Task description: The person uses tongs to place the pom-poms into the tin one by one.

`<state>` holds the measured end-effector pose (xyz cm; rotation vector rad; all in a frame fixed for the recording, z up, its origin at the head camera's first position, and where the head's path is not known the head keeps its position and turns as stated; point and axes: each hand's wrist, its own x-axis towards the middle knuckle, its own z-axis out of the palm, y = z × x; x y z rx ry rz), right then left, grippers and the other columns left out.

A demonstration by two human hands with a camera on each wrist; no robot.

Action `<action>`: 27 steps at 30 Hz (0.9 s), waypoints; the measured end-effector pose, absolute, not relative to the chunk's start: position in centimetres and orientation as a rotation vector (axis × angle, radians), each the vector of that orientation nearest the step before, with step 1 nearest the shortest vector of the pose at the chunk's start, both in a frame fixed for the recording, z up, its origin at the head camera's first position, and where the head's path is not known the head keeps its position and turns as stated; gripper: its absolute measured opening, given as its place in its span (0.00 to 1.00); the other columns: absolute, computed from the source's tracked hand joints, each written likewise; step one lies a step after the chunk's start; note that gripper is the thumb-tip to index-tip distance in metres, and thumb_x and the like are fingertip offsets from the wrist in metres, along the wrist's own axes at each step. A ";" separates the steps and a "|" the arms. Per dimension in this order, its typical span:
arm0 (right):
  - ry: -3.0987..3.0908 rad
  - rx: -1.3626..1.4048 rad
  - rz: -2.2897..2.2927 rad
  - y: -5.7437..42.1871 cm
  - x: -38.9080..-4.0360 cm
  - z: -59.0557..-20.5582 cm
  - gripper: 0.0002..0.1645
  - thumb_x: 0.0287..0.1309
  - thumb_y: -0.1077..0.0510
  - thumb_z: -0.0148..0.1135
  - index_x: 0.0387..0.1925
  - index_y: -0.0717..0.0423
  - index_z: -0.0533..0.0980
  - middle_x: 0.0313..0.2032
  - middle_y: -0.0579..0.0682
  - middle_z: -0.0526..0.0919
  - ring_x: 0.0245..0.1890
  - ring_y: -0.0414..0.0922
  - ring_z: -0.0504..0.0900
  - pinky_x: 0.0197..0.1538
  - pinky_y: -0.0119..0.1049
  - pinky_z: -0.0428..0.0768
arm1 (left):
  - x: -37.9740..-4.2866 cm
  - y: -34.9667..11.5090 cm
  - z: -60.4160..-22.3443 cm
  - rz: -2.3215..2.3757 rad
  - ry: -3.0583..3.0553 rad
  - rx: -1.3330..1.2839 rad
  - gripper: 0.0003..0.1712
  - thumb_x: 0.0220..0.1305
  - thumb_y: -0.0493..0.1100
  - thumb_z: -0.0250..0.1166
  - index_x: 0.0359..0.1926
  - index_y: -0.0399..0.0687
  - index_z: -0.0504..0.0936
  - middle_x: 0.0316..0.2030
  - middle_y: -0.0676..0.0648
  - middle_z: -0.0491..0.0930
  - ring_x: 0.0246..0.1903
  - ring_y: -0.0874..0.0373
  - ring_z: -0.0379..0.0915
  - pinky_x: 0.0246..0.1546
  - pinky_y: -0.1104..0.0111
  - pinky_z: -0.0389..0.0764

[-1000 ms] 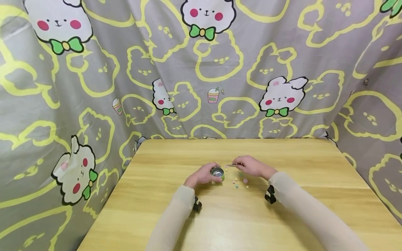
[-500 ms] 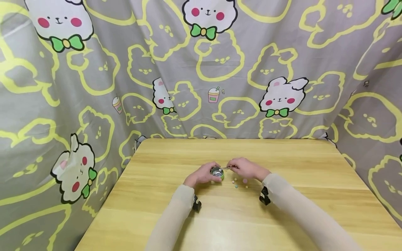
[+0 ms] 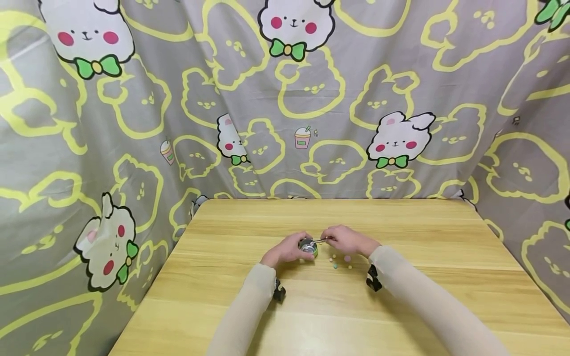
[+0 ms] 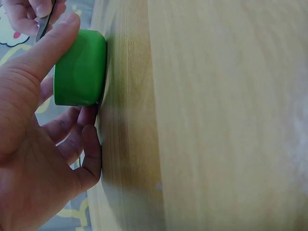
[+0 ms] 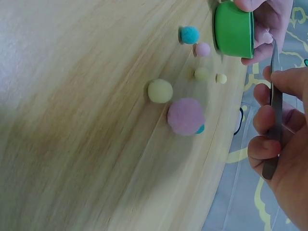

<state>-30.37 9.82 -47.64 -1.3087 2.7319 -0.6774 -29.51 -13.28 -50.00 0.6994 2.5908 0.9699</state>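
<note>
My left hand (image 3: 289, 248) holds a small round green tin (image 4: 82, 67), thumb on one side and fingers on the other; the tin stands upright on the table. My right hand (image 3: 347, 240) pinches a pair of metal tweezers (image 5: 276, 108). Their tips reach over the tin's open mouth, with a small pale pom-pom (image 5: 265, 36) at them; whether they still grip it is hard to see. Nearby on the table lie several loose pom-poms: a large pink one (image 5: 186, 117), a yellow one (image 5: 160, 91), a blue one (image 5: 190, 34) and smaller ones.
The wooden table (image 3: 311, 316) runs under both arms. Behind it and along both sides hangs a grey curtain (image 3: 267, 99) with cartoon prints. A small pink pom-pom (image 5: 202, 49) and tiny yellow pom-pom (image 5: 221, 78) lie close to the tin.
My right hand has moved left, carrying the tweezers and the small pale pom-pom from beside the tin to over its mouth. My left hand has stayed round the tin.
</note>
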 end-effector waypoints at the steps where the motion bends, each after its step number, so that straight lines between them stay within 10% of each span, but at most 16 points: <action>1: 2.732 -1.304 -0.675 9.8 -30.4 -47.7 0.10 0.63 0.64 0.54 0.43 0.55 0.79 0.36 0.45 0.79 0.32 0.38 0.75 0.38 0.36 0.75 | -29.5 -13.3 -50.0 0.972 2.591 0.701 0.29 0.51 0.50 0.73 0.53 0.51 0.74 0.45 0.52 0.76 0.42 0.59 0.71 0.45 0.67 0.72; 27: 2.732 -1.199 -0.663 9.3 -30.4 -47.8 0.10 0.63 0.63 0.55 0.44 0.57 0.79 0.38 0.47 0.80 0.35 0.40 0.77 0.41 0.39 0.76 | -29.3 -13.2 -50.0 0.979 2.602 0.701 0.28 0.52 0.50 0.73 0.53 0.51 0.74 0.44 0.53 0.76 0.42 0.59 0.71 0.45 0.66 0.72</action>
